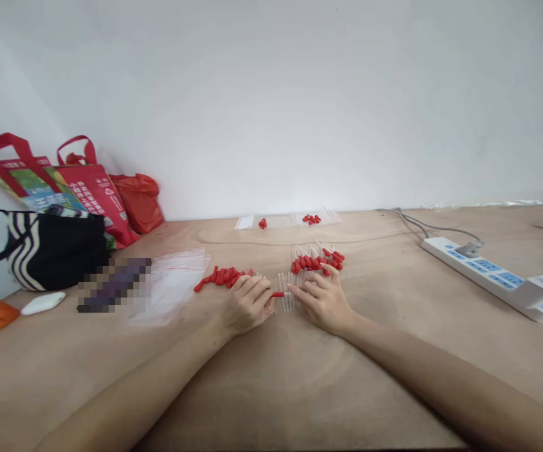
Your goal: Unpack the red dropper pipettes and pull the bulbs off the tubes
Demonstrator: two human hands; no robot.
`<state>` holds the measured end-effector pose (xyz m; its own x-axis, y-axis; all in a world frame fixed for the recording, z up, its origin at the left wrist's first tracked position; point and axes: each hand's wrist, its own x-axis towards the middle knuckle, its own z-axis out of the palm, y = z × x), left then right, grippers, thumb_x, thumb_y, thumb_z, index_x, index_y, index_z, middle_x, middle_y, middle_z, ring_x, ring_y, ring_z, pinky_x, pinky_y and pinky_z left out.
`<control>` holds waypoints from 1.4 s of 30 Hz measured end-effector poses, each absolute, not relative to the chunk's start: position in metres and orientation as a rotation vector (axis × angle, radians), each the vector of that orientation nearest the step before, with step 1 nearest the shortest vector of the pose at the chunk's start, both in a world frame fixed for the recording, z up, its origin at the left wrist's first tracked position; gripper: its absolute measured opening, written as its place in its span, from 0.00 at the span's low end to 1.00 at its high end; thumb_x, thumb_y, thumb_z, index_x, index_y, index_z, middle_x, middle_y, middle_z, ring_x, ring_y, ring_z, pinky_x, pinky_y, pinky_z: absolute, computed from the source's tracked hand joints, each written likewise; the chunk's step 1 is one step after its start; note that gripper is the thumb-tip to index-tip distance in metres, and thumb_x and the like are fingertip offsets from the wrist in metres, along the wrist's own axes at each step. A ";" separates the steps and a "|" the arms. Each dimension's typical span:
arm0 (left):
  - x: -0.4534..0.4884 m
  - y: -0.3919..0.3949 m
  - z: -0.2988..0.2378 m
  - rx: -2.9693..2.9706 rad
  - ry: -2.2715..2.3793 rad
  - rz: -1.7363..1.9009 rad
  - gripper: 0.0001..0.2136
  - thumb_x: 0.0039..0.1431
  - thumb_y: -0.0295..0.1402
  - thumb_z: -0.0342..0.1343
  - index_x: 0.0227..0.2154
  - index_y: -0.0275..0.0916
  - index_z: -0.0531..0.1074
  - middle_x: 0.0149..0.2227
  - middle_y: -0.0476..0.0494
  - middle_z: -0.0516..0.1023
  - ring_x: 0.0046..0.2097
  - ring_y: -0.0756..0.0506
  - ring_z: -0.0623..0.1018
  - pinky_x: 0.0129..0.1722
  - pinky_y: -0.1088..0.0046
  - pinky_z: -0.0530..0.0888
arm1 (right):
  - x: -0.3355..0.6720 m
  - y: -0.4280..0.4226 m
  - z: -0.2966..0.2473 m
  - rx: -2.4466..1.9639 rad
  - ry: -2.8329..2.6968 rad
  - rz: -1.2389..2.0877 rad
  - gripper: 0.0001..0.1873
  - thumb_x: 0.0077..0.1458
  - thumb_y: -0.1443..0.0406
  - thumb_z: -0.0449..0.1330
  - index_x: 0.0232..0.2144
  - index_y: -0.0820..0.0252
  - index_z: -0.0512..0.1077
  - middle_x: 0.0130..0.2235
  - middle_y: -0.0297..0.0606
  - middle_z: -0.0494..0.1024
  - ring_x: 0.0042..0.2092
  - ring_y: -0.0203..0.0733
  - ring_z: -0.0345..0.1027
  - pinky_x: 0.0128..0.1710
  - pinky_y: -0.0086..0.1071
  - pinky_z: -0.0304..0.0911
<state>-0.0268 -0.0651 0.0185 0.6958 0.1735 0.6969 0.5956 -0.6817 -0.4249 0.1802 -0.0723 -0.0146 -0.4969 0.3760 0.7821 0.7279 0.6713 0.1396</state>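
My left hand [247, 302] is closed in a pinch on a small red cap [278, 294] that meets the end of a thin clear tube [289, 295]. My right hand [321, 300] pinches that tube from the other side, fingers curled. A row of loose red caps [221, 276] lies just beyond my left hand. Behind my right hand sits a bundle of clear tubes with red caps on them [316, 260]. Several bare clear tubes [286, 304] lie between the two hands.
Clear zip bags [172, 282] lie left of the caps. Tote bags [64, 188], a striped bag [40, 248] and a white mouse [43, 303] crowd the left. A white power strip [497, 279] runs along the right. More caps and bags [299, 220] lie by the wall.
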 end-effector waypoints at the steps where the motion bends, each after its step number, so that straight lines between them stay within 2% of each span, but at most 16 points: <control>1: -0.027 -0.065 0.017 -2.266 -0.609 -0.869 0.04 0.51 0.29 0.51 0.26 0.36 0.70 0.30 0.44 0.75 0.36 0.45 0.71 0.37 0.68 0.65 | 0.179 -0.072 -0.015 -0.847 -2.131 -0.598 0.14 0.51 0.71 0.52 0.40 0.55 0.69 0.26 0.30 0.72 0.36 0.36 0.62 0.52 0.45 0.39; 5: -0.027 -0.061 0.011 -2.394 -0.675 -0.918 0.08 0.54 0.34 0.52 0.35 0.37 0.70 0.36 0.43 0.76 0.41 0.45 0.71 0.41 0.66 0.65 | 0.178 -0.074 -0.014 -0.826 -2.128 -0.591 0.10 0.51 0.70 0.52 0.34 0.57 0.70 0.24 0.30 0.70 0.33 0.34 0.60 0.51 0.44 0.41; 8: -0.028 -0.059 0.009 -2.463 -0.642 -0.902 0.04 0.55 0.32 0.52 0.31 0.40 0.71 0.33 0.49 0.77 0.39 0.47 0.72 0.44 0.65 0.63 | 0.179 -0.077 -0.012 -0.811 -2.135 -0.600 0.08 0.51 0.70 0.51 0.31 0.58 0.70 0.22 0.30 0.69 0.31 0.33 0.59 0.50 0.42 0.42; 11: -0.030 -0.059 0.009 -2.481 -0.609 -0.869 0.05 0.56 0.30 0.50 0.28 0.41 0.71 0.30 0.52 0.77 0.37 0.48 0.72 0.46 0.62 0.60 | 0.181 -0.080 -0.011 -0.790 -2.140 -0.618 0.08 0.52 0.70 0.50 0.29 0.58 0.70 0.20 0.29 0.67 0.30 0.33 0.58 0.49 0.42 0.42; 17: -0.033 -0.064 0.011 -2.503 -0.609 -0.760 0.09 0.54 0.24 0.48 0.28 0.43 0.71 0.30 0.53 0.77 0.37 0.49 0.72 0.48 0.59 0.59 | 0.182 -0.086 -0.007 -0.817 -2.163 -0.599 0.09 0.55 0.66 0.50 0.28 0.55 0.70 0.19 0.28 0.68 0.29 0.32 0.58 0.49 0.41 0.41; 20: -0.037 -0.064 0.011 -2.523 -0.628 -0.773 0.12 0.54 0.22 0.45 0.28 0.43 0.72 0.30 0.51 0.77 0.36 0.48 0.72 0.46 0.61 0.61 | 0.191 -0.086 -0.007 -0.863 -2.166 -0.567 0.10 0.54 0.66 0.50 0.28 0.55 0.71 0.18 0.28 0.68 0.30 0.33 0.59 0.49 0.40 0.41; 25: -0.068 -0.050 0.019 -2.424 -1.098 -1.126 0.10 0.57 0.30 0.46 0.31 0.39 0.73 0.31 0.45 0.73 0.34 0.49 0.72 0.35 0.72 0.69 | 0.209 -0.082 -0.007 -1.022 -2.003 -0.483 0.10 0.55 0.64 0.52 0.29 0.53 0.73 0.22 0.30 0.72 0.30 0.33 0.60 0.46 0.38 0.43; 28: -0.096 -0.034 0.029 -2.203 -1.529 -1.213 0.12 0.55 0.35 0.46 0.35 0.38 0.73 0.32 0.43 0.69 0.33 0.48 0.71 0.30 0.73 0.70 | 0.203 -0.082 -0.007 -1.035 -1.976 -0.427 0.09 0.54 0.63 0.53 0.30 0.53 0.74 0.21 0.31 0.72 0.28 0.33 0.59 0.44 0.36 0.45; 34: -0.132 -0.014 0.034 -2.140 -2.081 -1.036 0.17 0.47 0.37 0.50 0.40 0.34 0.68 0.26 0.49 0.69 0.27 0.49 0.71 0.29 0.74 0.69 | 0.167 -0.077 -0.006 -1.088 -2.027 -0.390 0.11 0.53 0.68 0.51 0.37 0.58 0.71 0.22 0.32 0.71 0.29 0.35 0.58 0.40 0.36 0.44; 38: -0.133 -0.016 0.031 -2.212 -2.242 -0.891 0.15 0.46 0.39 0.52 0.35 0.36 0.66 0.23 0.52 0.69 0.25 0.49 0.71 0.26 0.75 0.66 | 0.145 -0.066 -0.003 -1.201 -2.067 -0.427 0.09 0.51 0.69 0.52 0.31 0.59 0.72 0.23 0.34 0.72 0.30 0.36 0.59 0.37 0.36 0.42; 42: -0.127 -0.022 0.033 -2.266 -2.147 -0.769 0.13 0.47 0.41 0.52 0.33 0.37 0.67 0.27 0.48 0.71 0.27 0.48 0.71 0.28 0.73 0.67 | 0.126 -0.062 -0.002 -1.271 -2.165 -0.462 0.08 0.49 0.69 0.51 0.23 0.60 0.69 0.24 0.36 0.71 0.31 0.38 0.58 0.33 0.36 0.40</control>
<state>-0.1272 -0.0217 0.0329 -0.0048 0.9577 0.2878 0.9227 -0.1067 0.3704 0.1258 -0.0616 -0.0019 -0.3773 0.6727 0.6365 0.8738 0.4862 0.0042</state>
